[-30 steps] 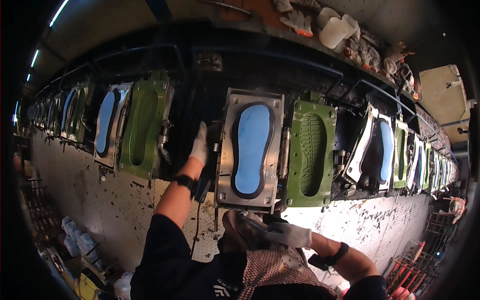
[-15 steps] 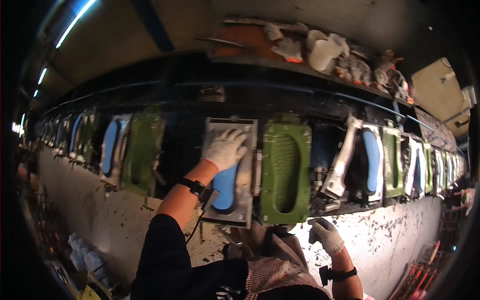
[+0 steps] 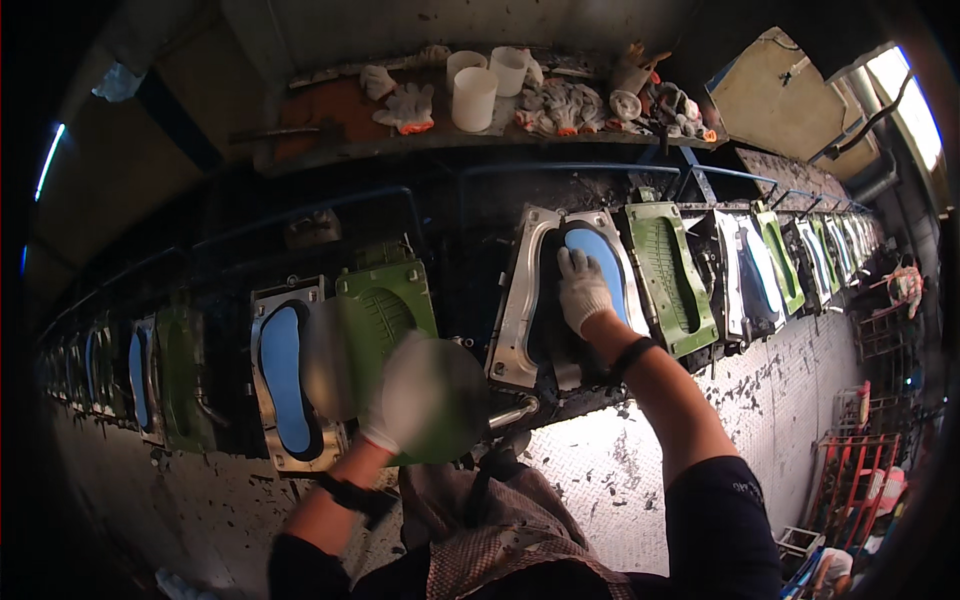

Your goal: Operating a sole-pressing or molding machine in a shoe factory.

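Note:
An open metal mould (image 3: 520, 300) stands in the row on the machine, with a blue shoe sole (image 3: 600, 255) lying in it. My right hand (image 3: 582, 292), in a white glove, rests on the sole's lower part, fingers curled at its edge. My gloved left hand (image 3: 405, 395) is blurred by motion in front of a green mould lid (image 3: 390, 300). A blurred greyish shape (image 3: 338, 358) sits just left of it; whether the hand holds it I cannot tell.
More moulds with blue soles (image 3: 283, 375) and green lids (image 3: 675, 270) run left and right along the machine. A shelf (image 3: 330, 110) above carries white cups (image 3: 474, 98) and several gloves. Speckled metal floor plate (image 3: 780, 380) lies below. Red racks (image 3: 850, 470) stand at the right.
The view has swung. My left hand has left the blue sole and dropped low, blurred. My right hand has risen from near my body onto a blue sole in a mould.

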A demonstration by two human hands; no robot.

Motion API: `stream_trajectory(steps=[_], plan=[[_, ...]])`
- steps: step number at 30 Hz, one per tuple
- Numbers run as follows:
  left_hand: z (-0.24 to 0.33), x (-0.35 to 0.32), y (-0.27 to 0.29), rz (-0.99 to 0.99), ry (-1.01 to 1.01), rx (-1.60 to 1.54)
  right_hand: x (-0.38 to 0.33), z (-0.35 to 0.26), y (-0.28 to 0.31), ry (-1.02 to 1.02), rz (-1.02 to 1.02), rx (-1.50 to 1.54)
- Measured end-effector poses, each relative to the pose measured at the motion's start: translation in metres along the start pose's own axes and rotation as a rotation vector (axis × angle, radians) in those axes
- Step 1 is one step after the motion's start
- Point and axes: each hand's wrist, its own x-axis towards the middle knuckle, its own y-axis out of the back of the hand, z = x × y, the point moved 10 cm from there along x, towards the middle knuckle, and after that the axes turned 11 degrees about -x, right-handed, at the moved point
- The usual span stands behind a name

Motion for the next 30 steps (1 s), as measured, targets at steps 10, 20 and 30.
stream_trajectory(steps=[10,20,30], plan=[[-0.034,-0.009,-0.151,0.187,0.619,-0.121,0.02,0.014,-0.046,0.121,-0.624,0.284],[0.022,-0.002,-0.291,0.097,0.821,-0.205,0.05,0.103,0.072,-0.001,-0.021,0.751],[0.104,0.056,-0.278,0.109,-0.124,0.067,-0.046,0.104,-0.061,-0.135,-0.189,1.208]])
